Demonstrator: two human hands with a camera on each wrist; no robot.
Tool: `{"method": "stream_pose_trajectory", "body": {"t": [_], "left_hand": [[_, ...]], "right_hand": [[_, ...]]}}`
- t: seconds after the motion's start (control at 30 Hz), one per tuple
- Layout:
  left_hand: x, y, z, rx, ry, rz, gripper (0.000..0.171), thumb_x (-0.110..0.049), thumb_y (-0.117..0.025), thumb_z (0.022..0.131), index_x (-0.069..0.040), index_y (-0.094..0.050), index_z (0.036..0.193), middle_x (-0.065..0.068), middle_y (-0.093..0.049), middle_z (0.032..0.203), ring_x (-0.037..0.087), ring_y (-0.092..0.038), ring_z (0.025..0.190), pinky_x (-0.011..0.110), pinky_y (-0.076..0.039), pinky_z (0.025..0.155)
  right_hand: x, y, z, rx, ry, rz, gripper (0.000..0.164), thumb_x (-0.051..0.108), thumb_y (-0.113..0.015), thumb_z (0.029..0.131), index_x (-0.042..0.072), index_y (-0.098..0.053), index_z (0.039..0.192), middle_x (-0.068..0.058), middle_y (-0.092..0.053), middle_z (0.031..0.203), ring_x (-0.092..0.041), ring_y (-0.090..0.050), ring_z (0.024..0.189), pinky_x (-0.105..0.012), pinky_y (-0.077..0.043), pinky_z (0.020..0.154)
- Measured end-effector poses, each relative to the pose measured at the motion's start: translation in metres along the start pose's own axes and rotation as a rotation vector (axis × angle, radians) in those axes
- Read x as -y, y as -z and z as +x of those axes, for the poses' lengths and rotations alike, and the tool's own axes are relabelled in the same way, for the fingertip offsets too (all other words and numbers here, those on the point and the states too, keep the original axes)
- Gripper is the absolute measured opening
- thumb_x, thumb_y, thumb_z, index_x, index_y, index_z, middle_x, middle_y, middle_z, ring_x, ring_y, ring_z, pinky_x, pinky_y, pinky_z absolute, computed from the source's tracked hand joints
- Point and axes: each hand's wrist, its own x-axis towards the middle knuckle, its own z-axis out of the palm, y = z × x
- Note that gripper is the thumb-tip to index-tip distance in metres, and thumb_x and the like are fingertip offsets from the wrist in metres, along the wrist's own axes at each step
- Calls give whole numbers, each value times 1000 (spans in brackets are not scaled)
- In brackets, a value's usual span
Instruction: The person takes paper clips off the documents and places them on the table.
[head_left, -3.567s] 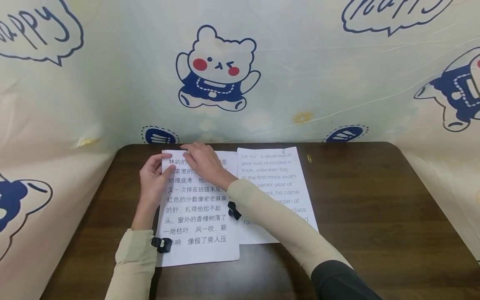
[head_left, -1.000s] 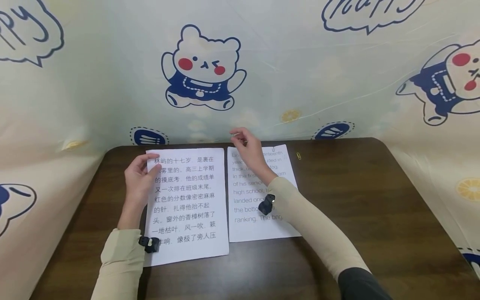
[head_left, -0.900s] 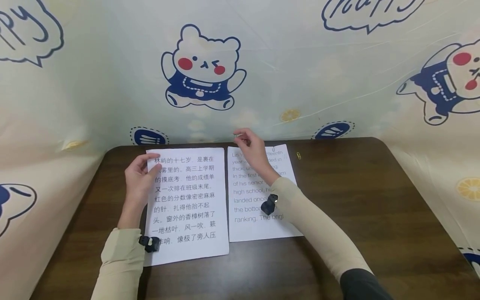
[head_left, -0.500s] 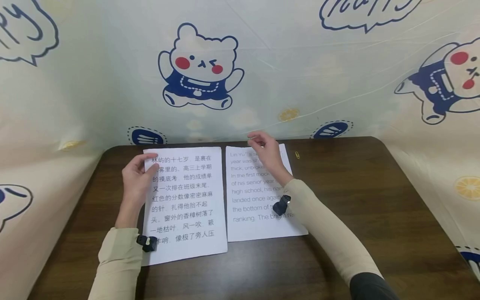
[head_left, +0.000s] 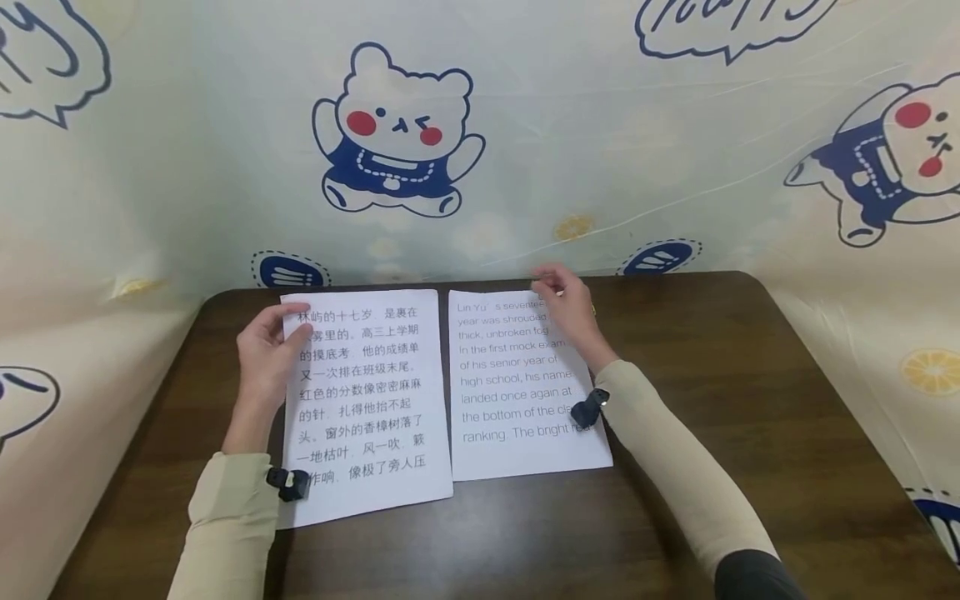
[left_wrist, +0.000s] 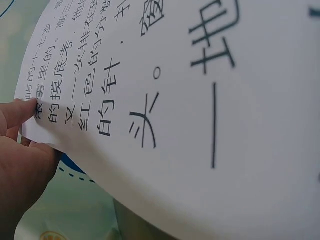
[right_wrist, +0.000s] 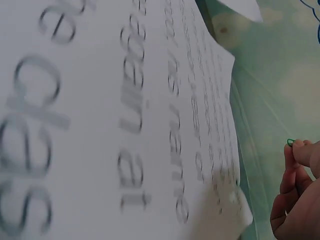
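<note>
My left hand [head_left: 265, 350] pinches the upper left corner of a white sheet with Chinese print [head_left: 360, 392], thumb on the front. Beside it on the table lies a sheet with English print [head_left: 517, 392]. My right hand [head_left: 572, 308] is over that sheet's upper right corner. In the right wrist view, its thumb and forefinger pinch a small green paper clip [right_wrist: 290, 143], apart from the paper's edge. A sliver of a yellow paper clip [head_left: 594, 309] shows just past the right hand in the head view.
Both sheets lie on a dark wooden table [head_left: 735, 433], near its back edge. Behind it hangs a pale curtain [head_left: 562, 125] printed with cartoon bears. A small black camera sits on each wrist.
My right hand has left the Chinese sheet's top edge and moved right, across the English sheet's top to its right corner. The left hand keeps its grip. The head view has shifted slightly.
</note>
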Motion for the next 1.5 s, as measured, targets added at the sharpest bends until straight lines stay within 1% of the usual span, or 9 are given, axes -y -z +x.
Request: {"method": "stream_pose_trajectory", "body": {"t": [0.17, 0.33, 0.43, 0.6, 0.77, 0.97, 1.07, 1.2, 1.5], "left_hand": [[0, 1, 2, -6, 26, 18, 34, -27, -59, 93, -31, -58, 127, -1, -54, 134, 5, -64, 91, 13, -54, 70], [2, 1, 2, -13, 38, 28, 35, -29, -60, 93, -32, -58, 127, -1, -54, 136, 5, -65, 90, 13, -54, 70], [2, -1, 2, -15, 36, 26, 35, -29, -60, 92, -32, -58, 127, -1, -54, 136, 4, -65, 91, 13, -54, 71], [1, -3, 2, -15, 38, 28, 35, -32, -61, 92, -34, -58, 127, -3, -54, 136, 5, -65, 92, 13, -54, 72], [-2, -3, 2, -21, 57, 24, 35, -31, -61, 92, -33, -58, 127, -2, -53, 138, 6, -64, 94, 12, -54, 72], [-5, -4, 2, -9, 57, 9, 36, -29, -61, 92, -31, -58, 128, -2, -53, 137, 6, -63, 94, 11, -53, 72], [-5, -4, 2, -8, 48, 16, 36, -29, -61, 92, -31, -58, 128, -3, -53, 137, 5, -64, 93, 12, -53, 72], [-6, -4, 3, -11, 55, 22, 36, -30, -60, 92, -32, -58, 128, -3, -53, 137, 5, -64, 92, 12, -53, 72], [-3, -4, 4, -12, 63, 9, 35, -28, -61, 92, -31, -59, 127, 0, -54, 136, 4, -65, 88, 12, -54, 70]], "right_hand": [[-21, 21, 1, -33, -36, -39, 22, 14, -58, 95, 10, -60, 117, -11, -65, 103, -23, -58, 95, -33, -46, 85], [-35, 37, 3, -63, -82, -67, 22, 15, -57, 95, 11, -60, 116, -10, -64, 107, -23, -58, 97, -35, -49, 84], [-41, 48, 3, -60, -115, -76, 22, 17, -58, 95, 11, -61, 116, -10, -65, 109, -23, -59, 98, -37, -50, 85], [-50, 68, 0, -37, -175, -105, 24, 19, -58, 95, 10, -62, 117, -12, -64, 113, -26, -59, 100, -42, -51, 90], [-60, 81, -1, -6, -218, -150, 25, 21, -58, 95, 10, -62, 118, -13, -64, 115, -27, -59, 101, -43, -51, 93], [-64, 90, -1, 30, -224, -219, 24, 19, -58, 95, 9, -63, 116, -14, -64, 114, -28, -58, 100, -42, -51, 90], [-63, 91, -2, 63, -206, -267, 23, 17, -58, 95, 8, -63, 116, -15, -65, 114, -29, -58, 97, -43, -52, 88], [-64, 90, -1, 93, -179, -311, 21, 14, -59, 94, 8, -63, 114, -14, -65, 113, -28, -59, 95, -43, -53, 87], [-66, 88, -1, 92, -139, -363, 21, 12, -60, 93, 6, -62, 113, -14, -63, 104, -27, -55, 91, -40, -51, 83]]}}
